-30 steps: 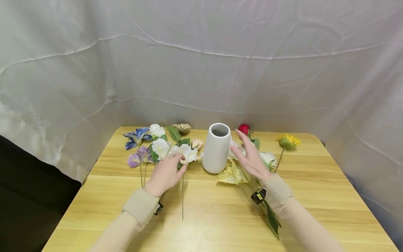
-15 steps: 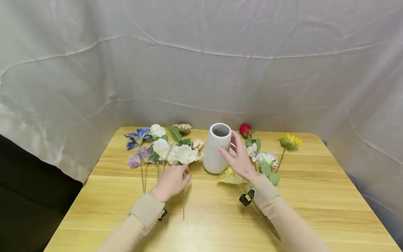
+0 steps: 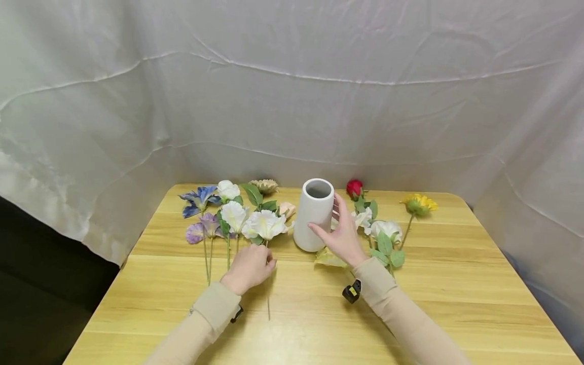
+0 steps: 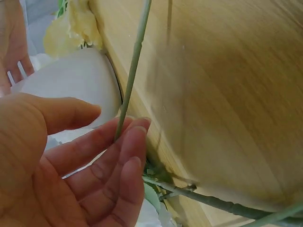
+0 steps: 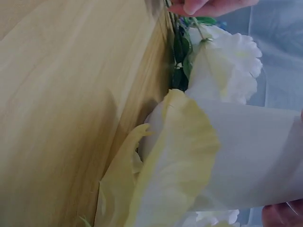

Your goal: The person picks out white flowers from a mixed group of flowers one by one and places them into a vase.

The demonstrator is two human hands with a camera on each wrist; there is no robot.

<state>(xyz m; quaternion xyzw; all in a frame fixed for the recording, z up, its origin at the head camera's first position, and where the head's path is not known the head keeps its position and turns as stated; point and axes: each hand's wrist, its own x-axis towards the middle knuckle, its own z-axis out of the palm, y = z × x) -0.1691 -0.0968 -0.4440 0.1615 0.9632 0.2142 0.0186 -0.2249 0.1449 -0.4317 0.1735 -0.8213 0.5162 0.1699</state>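
Note:
My left hand (image 3: 250, 265) has its curled fingers at the green stem (image 4: 134, 61) of a white flower (image 3: 265, 224). In the left wrist view, the thumb stands apart from the stem, which passes behind the fingertips. My right hand (image 3: 343, 239) grips the upright white vase (image 3: 311, 223) from its right side, thumb in front and fingers behind. The vase's dark opening faces up. A yellow flower (image 5: 177, 151) lies close to its base, partly hidden by the right hand in the head view.
Left of the vase lie blue (image 3: 199, 198), purple (image 3: 203, 229), white, peach and beige flowers. On the right are a red rose (image 3: 354, 188), white flowers (image 3: 387, 230) and a yellow sunflower (image 3: 418, 204). A grey curtain (image 3: 292, 116) hangs behind the wooden table (image 3: 456, 284).
My right hand has moved left from above the right flowers onto the vase. My left hand has drawn back from the white blossom, down along its stem.

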